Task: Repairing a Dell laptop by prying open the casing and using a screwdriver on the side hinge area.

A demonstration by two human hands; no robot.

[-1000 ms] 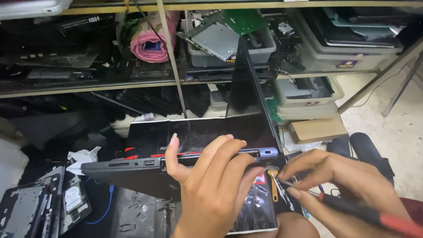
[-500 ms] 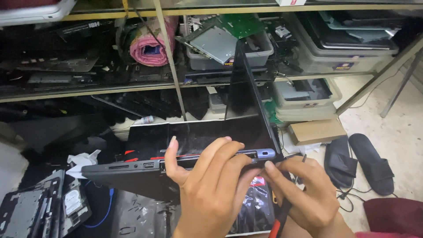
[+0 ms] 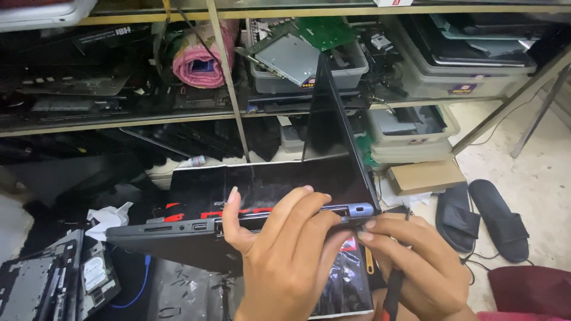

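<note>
While metal shelves [image 3: 226,113] crammed with dark parts, grey trays [image 3: 410,128] and a pink bundle [image 3: 199,59] wall off the whole far side, open floor [image 3: 535,166] shows only to the right, pale and mostly free past the black sandals [image 3: 485,217]. Held up in the middle is the laptop [image 3: 262,202], its base on edge with the port side facing the camera and its thin lid [image 3: 324,113] standing almost upright, rising in front of the shelf trays. Its near long edge runs from a dark corner at the left to a blue hinge end [image 3: 360,209] at the right. Below and left lies a stripped chassis [image 3: 41,285] with a blue cable beside it, crowding that side; a cardboard box [image 3: 425,176] sits just right of the laptop, between it and the sandals. The left hand [image 3: 285,261] grips the laptop from below, thumb up against the port edge and fingers [image 3: 297,205] curled over the top edge near the hinge. The right hand [image 3: 416,261] is closed narrowly at the hinge corner, fingertips touching the edge just under the blue end, and it holds a red-and-black screwdriver [image 3: 389,297] whose handle runs down past the palm. Both hands nearly touch at that corner.
</note>
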